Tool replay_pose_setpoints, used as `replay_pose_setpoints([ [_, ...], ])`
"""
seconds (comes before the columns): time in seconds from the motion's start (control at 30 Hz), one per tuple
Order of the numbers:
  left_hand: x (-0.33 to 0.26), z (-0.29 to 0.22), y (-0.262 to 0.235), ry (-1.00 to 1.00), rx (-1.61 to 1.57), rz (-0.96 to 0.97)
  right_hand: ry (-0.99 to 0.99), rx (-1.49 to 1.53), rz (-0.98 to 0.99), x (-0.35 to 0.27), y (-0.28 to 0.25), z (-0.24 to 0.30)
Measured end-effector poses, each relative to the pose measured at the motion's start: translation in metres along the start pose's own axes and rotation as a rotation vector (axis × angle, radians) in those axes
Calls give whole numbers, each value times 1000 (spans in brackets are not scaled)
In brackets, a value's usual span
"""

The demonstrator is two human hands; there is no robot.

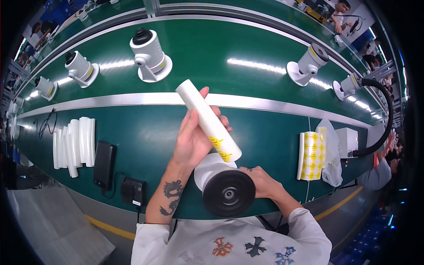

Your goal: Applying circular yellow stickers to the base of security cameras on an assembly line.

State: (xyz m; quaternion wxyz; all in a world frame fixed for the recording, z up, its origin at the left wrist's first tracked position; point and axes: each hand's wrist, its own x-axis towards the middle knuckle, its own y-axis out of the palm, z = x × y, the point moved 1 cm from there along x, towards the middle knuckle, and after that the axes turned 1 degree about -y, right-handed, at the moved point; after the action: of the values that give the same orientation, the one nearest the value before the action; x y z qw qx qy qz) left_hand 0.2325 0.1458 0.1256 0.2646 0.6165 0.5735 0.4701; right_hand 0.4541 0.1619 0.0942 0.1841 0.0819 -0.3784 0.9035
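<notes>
My left hand (193, 138) is closed around a slim white roll (201, 108) that slants from upper left to lower right. Two yellow round stickers (225, 156) show near its lower end. Just beneath that end is a white device (206, 168) with a wide black disc (229, 193) facing up toward me. My right hand (260, 182) grips this device from its right side, and most of the fingers are hidden behind it. The roll's lower end overlaps the white body in view; whether they touch I cannot tell.
Several white tubes (74, 145) lie at the left, beside a black power bank (104, 164) and a black box with a cable (132, 191). A sheet of yellow stickers (311, 155) and a plastic bag (331, 154) lie right. Similar white devices (151, 55) stand along the raised green shelf.
</notes>
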Motion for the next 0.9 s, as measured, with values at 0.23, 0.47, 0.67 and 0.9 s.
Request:
replay_pose_setpoints([
  [0.23,4,11,8,35,196,-19,35,9,-354,19,-53,10],
  [0.47,3,17,16,88,348,-15,-29,-211,-588,64,-53,29],
  [0.67,-8,23,23,193,468,-130,-55,-235,-650,61,-46,18],
  [0.9,-16,26,28,248,613,-180,-43,-163,-609,58,-53,22],
])
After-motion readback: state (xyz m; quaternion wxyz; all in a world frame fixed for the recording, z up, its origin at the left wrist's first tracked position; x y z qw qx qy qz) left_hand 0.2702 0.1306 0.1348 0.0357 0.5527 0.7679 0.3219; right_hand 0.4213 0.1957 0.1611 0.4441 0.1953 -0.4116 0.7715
